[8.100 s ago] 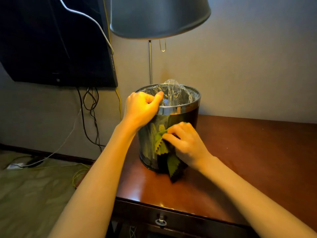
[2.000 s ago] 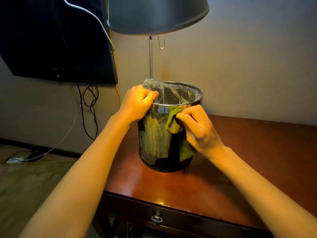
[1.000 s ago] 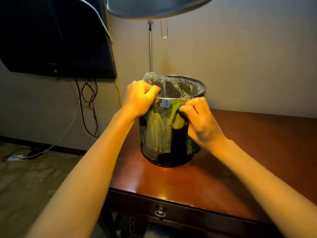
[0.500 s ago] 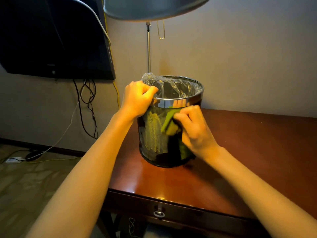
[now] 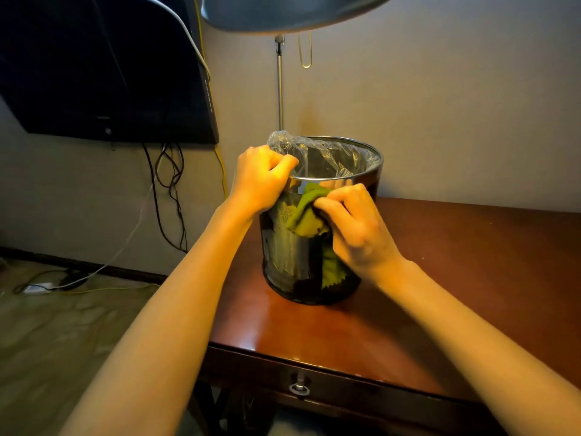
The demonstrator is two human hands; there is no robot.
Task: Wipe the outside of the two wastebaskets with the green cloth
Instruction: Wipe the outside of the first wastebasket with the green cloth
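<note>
One dark, glossy wastebasket (image 5: 292, 265) with a chrome rim and a clear plastic liner stands on the wooden table. My left hand (image 5: 261, 179) grips its rim on the near left side, fingers curled over the edge. My right hand (image 5: 355, 228) holds the bunched green cloth (image 5: 306, 212) and presses it against the front wall just below the rim. A loose corner of the cloth hangs down toward the base. Only this one wastebasket is in view.
The reddish-brown table (image 5: 456, 278) has a drawer with a ring pull (image 5: 299, 388) at its front edge. A lamp pole (image 5: 279, 83) and shade (image 5: 283, 11) rise behind the wastebasket. A wall-mounted TV (image 5: 103, 67) with dangling cables (image 5: 166, 190) is at the left, above carpet.
My right hand slid the cloth from low on the wastebasket's front up to just under the rim, and over the last second rubbed it there. My left hand kept its grip on the rim.
</note>
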